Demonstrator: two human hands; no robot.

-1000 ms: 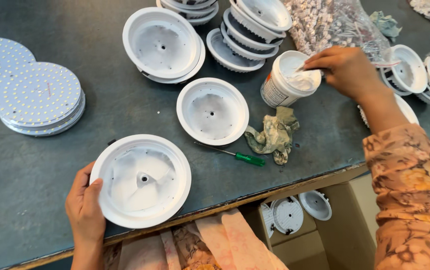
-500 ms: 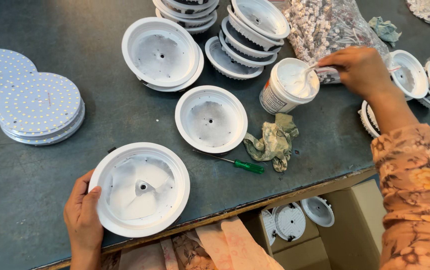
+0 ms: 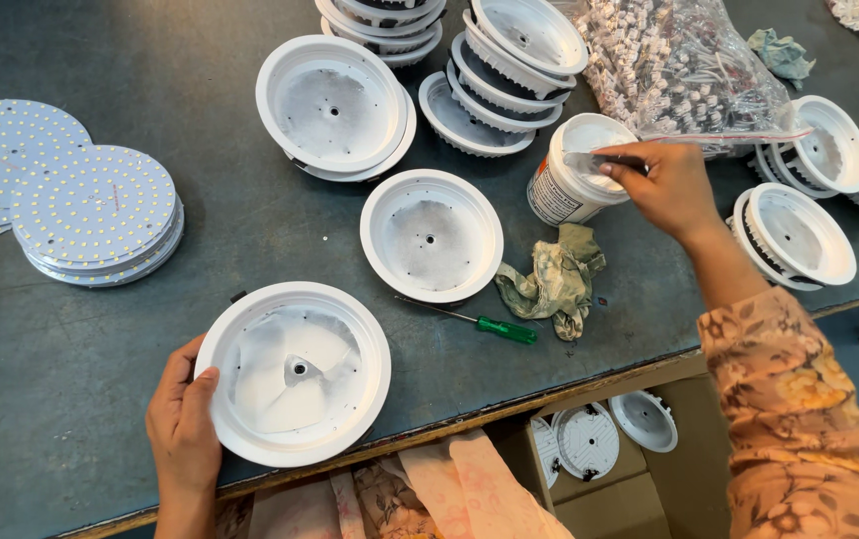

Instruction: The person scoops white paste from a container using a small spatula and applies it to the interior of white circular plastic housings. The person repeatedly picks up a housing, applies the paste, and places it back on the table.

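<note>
The left hand point(image 3: 185, 424) grips the near white lamp housing point(image 3: 295, 371) by its left rim. The right hand point(image 3: 671, 185) pinches a small spatula point(image 3: 594, 160) over the open white paste tub point(image 3: 579, 168), far right.

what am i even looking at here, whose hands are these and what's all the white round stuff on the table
This is one view, from a camera worn on a person's head, looking down at their own two bare hands over a dark grey worktable. No machine is involved.

The left hand grips the rim of a round white lamp housing smeared with white paste. The right hand holds a small flat spreader over an open white tub of paste.

Around them lie more white housings, single and stacked, a stack of round white boards dotted with tiny lights, a green-handled screwdriver, a crumpled greenish rag, and a clear bag of small parts.
</note>
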